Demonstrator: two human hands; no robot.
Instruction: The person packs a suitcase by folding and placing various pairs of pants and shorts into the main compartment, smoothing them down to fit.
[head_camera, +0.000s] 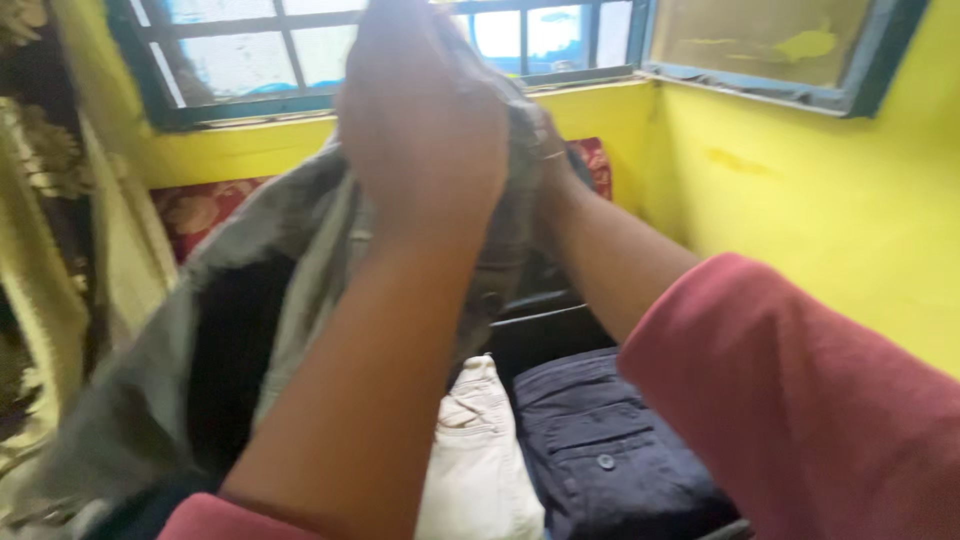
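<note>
Both hands' fingers, left hand and right hand, clench grey trousers hanging lengthwise down-left.

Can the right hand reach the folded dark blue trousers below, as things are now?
Probably not at once: the right hand is raised and grips the grey garment with the left hand. Nothing covers the dark blue trousers once it lets go.

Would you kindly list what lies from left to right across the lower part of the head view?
Patterned curtain → grey garment held up by both hands → white trousers → navy trousers → red sleeve.
</note>
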